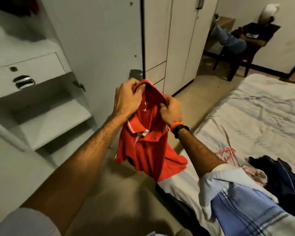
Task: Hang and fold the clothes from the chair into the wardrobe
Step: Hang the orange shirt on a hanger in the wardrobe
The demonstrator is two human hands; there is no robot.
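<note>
Both hands gripped the red polo shirt [148, 138] in mid-air before the open wardrobe [46, 116]: left hand [126, 97] bunching the upper edge, right hand [171, 113] pinching cloth beside it. Soft, light and limp, it probably handled best held by both shoulders

Bed: low mattress under a rumpled white sheet [262, 106], standing on a beige tiled floor [119, 188]. On the sheet: thin pink plastic hanger [227, 151]; heap of dark navy garments [279, 174]; pale pink patterned cloth [255, 173] just beside the heap. Open white wardrobe shelves [58, 120]: bare boards.
</note>
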